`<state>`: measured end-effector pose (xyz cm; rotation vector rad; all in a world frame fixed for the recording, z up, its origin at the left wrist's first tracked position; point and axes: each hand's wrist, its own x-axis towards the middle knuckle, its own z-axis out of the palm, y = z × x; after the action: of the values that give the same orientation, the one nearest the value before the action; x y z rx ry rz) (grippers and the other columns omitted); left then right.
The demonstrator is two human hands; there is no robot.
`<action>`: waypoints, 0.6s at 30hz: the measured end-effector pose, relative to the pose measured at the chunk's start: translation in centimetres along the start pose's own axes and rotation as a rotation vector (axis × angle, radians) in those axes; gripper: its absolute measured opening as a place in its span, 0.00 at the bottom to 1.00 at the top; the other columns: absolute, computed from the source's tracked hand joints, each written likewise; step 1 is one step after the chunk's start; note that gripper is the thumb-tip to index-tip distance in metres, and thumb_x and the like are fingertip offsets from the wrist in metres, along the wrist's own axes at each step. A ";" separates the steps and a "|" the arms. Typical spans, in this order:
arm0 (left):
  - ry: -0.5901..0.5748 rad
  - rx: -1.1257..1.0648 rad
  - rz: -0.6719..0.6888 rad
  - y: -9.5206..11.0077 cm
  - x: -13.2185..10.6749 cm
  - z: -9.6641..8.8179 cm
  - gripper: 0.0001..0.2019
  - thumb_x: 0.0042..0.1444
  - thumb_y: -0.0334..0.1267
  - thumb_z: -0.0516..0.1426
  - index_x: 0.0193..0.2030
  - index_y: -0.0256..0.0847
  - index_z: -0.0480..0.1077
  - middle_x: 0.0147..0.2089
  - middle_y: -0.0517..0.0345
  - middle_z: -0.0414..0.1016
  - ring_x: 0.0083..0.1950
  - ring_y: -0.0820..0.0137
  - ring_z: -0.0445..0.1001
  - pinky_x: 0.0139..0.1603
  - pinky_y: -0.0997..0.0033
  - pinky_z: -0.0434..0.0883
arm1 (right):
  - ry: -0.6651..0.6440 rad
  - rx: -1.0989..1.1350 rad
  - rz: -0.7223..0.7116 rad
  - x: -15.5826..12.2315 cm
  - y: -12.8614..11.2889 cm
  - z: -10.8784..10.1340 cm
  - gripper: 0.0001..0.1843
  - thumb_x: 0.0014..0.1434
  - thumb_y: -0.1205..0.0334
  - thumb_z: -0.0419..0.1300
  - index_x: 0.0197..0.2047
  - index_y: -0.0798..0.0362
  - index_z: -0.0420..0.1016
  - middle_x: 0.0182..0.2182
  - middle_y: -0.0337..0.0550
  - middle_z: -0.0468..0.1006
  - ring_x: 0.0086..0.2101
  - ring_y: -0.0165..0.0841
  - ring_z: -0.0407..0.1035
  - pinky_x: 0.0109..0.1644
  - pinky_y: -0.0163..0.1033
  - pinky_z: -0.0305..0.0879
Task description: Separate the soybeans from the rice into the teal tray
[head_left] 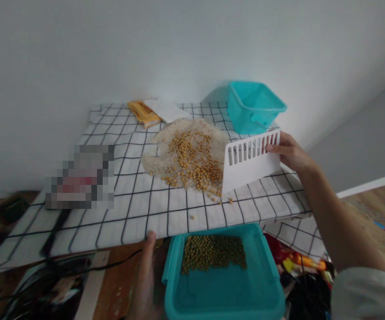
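My right hand grips the right end of a white slotted plastic scraper, which stands on edge on the table. Its left end is against a spread of yellow soybeans mixed with fine pale grain. Below the table's front edge is a turquoise bin with a layer of soybeans along its far side. My left hand is at the bin's left side, thumb up and near the table edge. Its other fingers are mostly hidden against the bin.
A second turquoise bin stands at the back right by the wall. Behind the grain lie a yellow packet and a white sheet. A blurred-out device with a cable sits at left. Beneath the table are cables and bags.
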<state>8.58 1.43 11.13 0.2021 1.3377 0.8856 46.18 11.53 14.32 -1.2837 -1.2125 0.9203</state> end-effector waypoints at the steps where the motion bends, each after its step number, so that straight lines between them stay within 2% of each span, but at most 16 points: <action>1: -0.005 0.021 0.016 0.0 0.0 -0.1 0.26 0.67 0.39 0.55 0.70 0.39 0.63 0.39 0.53 0.89 0.46 0.52 0.86 0.49 0.54 0.82 | -0.005 0.005 -0.008 0.0 0.0 0.1 0.22 0.37 0.49 0.78 0.33 0.51 0.80 0.28 0.38 0.80 0.28 0.36 0.71 0.34 0.41 0.67; 5: 0.012 0.115 0.051 -0.2 0.2 -0.7 0.30 0.66 0.41 0.56 0.72 0.34 0.60 0.36 0.50 0.89 0.44 0.49 0.86 0.48 0.52 0.83 | -0.026 0.007 -0.044 0.0 0.2 0.4 0.22 0.39 0.49 0.77 0.35 0.51 0.81 0.28 0.38 0.80 0.30 0.35 0.72 0.36 0.41 0.67; 9: 0.033 0.121 0.069 -0.2 0.3 -0.7 0.31 0.65 0.40 0.58 0.72 0.36 0.59 0.37 0.51 0.89 0.44 0.50 0.86 0.47 0.53 0.83 | -0.024 -0.002 -0.029 0.1 0.3 0.7 0.22 0.39 0.48 0.77 0.35 0.51 0.81 0.29 0.38 0.80 0.30 0.36 0.71 0.38 0.41 0.68; 13: -0.007 0.052 -0.047 0.1 0.2 -0.1 0.24 0.68 0.40 0.53 0.67 0.32 0.67 0.35 0.47 0.89 0.44 0.49 0.86 0.47 0.51 0.82 | -0.028 0.015 -0.079 0.2 0.7 1.0 0.21 0.42 0.49 0.77 0.37 0.51 0.81 0.29 0.39 0.80 0.32 0.35 0.72 0.39 0.41 0.67; 18: -0.027 0.018 -0.111 -0.1 0.5 -0.4 0.25 0.66 0.48 0.55 0.62 0.34 0.74 0.32 0.46 0.88 0.43 0.46 0.86 0.47 0.48 0.82 | -0.041 0.018 -0.114 0.3 0.9 0.8 0.18 0.46 0.49 0.76 0.38 0.49 0.82 0.30 0.37 0.80 0.30 0.34 0.72 0.38 0.40 0.68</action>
<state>8.29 1.55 10.62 0.1515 1.3192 0.7754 45.52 12.06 13.43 -1.1744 -1.2926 0.8765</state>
